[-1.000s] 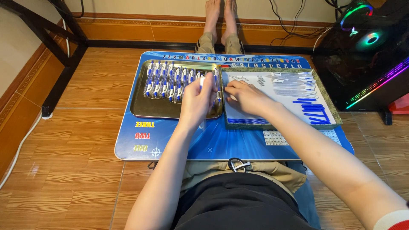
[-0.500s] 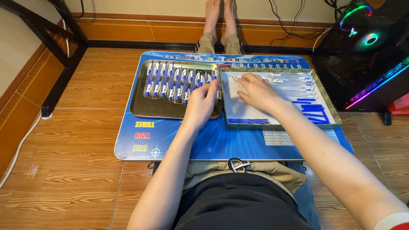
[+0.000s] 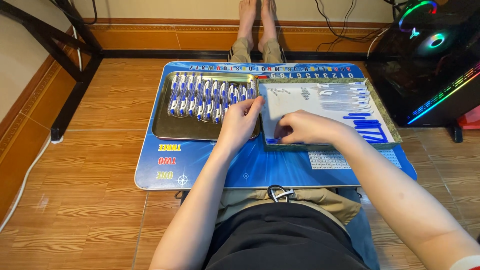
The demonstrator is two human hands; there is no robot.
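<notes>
Pens [image 3: 212,97] lie side by side in the metal tray [image 3: 172,132], left hand [image 3: 240,122] loosely curled at the row's end, right hand [image 3: 305,127] flat on the parts tray [image 3: 385,117], grip not discernible

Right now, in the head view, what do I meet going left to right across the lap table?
Metal tray with a row of blue-and-white pens → left hand → right hand → white tray → blue parts at its right side.
</notes>
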